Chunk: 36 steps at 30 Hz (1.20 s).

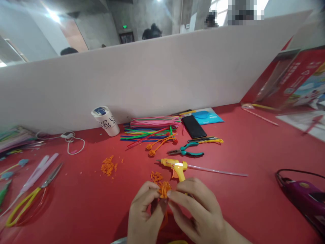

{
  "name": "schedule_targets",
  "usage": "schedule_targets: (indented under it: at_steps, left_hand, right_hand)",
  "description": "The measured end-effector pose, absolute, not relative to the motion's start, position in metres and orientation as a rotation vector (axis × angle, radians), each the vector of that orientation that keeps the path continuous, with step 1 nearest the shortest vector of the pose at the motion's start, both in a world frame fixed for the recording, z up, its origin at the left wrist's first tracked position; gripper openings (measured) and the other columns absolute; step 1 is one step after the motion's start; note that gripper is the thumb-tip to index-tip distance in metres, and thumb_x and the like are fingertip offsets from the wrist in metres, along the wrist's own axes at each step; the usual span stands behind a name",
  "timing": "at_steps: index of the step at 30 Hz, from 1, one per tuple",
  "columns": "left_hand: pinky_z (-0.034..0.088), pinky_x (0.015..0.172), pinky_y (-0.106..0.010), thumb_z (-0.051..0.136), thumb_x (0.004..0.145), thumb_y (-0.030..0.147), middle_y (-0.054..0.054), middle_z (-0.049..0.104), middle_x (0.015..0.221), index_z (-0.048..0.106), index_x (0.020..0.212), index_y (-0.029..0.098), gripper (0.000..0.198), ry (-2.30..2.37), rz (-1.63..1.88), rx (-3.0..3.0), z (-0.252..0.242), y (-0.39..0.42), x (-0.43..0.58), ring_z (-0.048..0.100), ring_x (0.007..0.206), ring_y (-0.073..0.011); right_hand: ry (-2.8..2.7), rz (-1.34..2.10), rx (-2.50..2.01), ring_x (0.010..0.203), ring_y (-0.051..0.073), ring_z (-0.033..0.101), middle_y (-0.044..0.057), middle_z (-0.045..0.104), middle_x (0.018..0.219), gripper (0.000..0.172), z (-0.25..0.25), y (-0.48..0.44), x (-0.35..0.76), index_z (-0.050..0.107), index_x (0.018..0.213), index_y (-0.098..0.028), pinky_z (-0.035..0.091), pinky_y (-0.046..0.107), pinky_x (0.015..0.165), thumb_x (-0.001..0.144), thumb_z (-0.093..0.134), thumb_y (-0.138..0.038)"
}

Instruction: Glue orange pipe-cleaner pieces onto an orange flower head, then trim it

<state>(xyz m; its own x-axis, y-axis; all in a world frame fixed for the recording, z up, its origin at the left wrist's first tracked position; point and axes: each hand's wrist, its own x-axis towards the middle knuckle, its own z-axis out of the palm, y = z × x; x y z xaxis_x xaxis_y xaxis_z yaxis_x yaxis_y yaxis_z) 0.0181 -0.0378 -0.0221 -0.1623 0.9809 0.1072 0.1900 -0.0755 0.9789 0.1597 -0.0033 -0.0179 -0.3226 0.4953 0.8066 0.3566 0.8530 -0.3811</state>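
Note:
At the front middle of the table, a small orange flower-like tuft point(165, 189) of short pieces is held between my two hands. My left hand point(147, 210) is closed, its thumb and forefinger pinching the tuft from the left. From the right, my right hand point(199, 210) grips the tuft with closed fingertips. An orange stem hangs below, partly hidden by the hands. Just beyond the fingers lie loose orange bits point(156, 176) and a yellow glue gun point(175, 164) with a clear glue stick in its back. A bigger pile of orange bits point(107, 166) lies to the left.
Pliers point(186, 149), a phone point(194, 126), bundled pipe cleaners point(154, 122) and finished-looking orange balls on stems point(151, 153) lie farther back. A white cup point(106, 121) stands before the partition point(152, 74). Scissors point(38, 195) lie left; a purple bag-like object point(304, 195) sits right.

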Motion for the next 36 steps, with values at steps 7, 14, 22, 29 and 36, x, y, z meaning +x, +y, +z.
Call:
schedule_targets:
  at_steps: [7,14,22,29,36]
  left_hand:
    - [0.037,0.057,-0.022,0.057,0.073,0.012,0.002,0.049,0.063,0.056,0.055,0.02,0.02,1.459,1.319,1.343,-0.02,-0.039,0.021,0.047,0.059,-0.0131]
    - [0.039,0.058,-0.023,0.056,0.076,0.015,0.001,0.05,0.065,0.056,0.057,0.02,0.02,1.473,1.314,1.379,-0.023,-0.039,0.021,0.049,0.061,-0.014]
    - [0.04,0.059,-0.022,0.059,0.075,0.019,0.001,0.05,0.066,0.058,0.056,0.019,0.019,1.408,1.347,1.232,-0.019,-0.038,0.022,0.049,0.063,-0.0135]
    - [0.025,0.037,-0.014,0.068,0.067,0.024,0.003,0.054,0.051,0.065,0.065,0.013,0.012,1.133,1.118,0.464,-0.026,-0.029,0.01,0.035,0.039,-0.0031]
    - [0.028,0.035,-0.01,0.07,0.069,0.019,-0.003,0.065,0.063,0.067,0.072,0.009,0.011,1.011,1.093,0.304,-0.025,-0.019,-0.005,0.042,0.04,-0.0007]
  right_hand:
    - [-1.991,0.146,-0.65,0.074,0.016,0.056,0.008,0.06,0.084,0.024,-0.023,-0.004,0.16,0.06,0.099,-0.014,0.05,0.029,0.065,0.078,0.053,-0.004]
    - [-1.982,0.17,-0.652,0.074,0.016,0.056,0.008,0.061,0.084,0.025,-0.024,-0.003,0.159,0.06,0.096,-0.014,0.05,0.029,0.066,0.076,0.052,-0.002]
    - [-1.975,0.227,-0.668,0.074,0.016,0.054,0.008,0.06,0.083,0.027,-0.022,-0.004,0.157,0.058,0.098,-0.014,0.049,0.028,0.064,0.076,0.051,0.001]
    - [-1.927,0.361,-1.0,0.071,0.015,0.06,0.005,0.063,0.079,0.013,-0.025,0.013,0.172,0.057,0.09,-0.018,0.048,0.026,0.064,0.085,0.045,-0.02]
    - [-2.135,0.433,-1.866,0.051,0.021,0.06,0.008,0.061,0.053,0.029,-0.06,0.05,0.178,0.054,0.058,-0.018,0.026,0.025,0.045,0.078,0.058,-0.039]
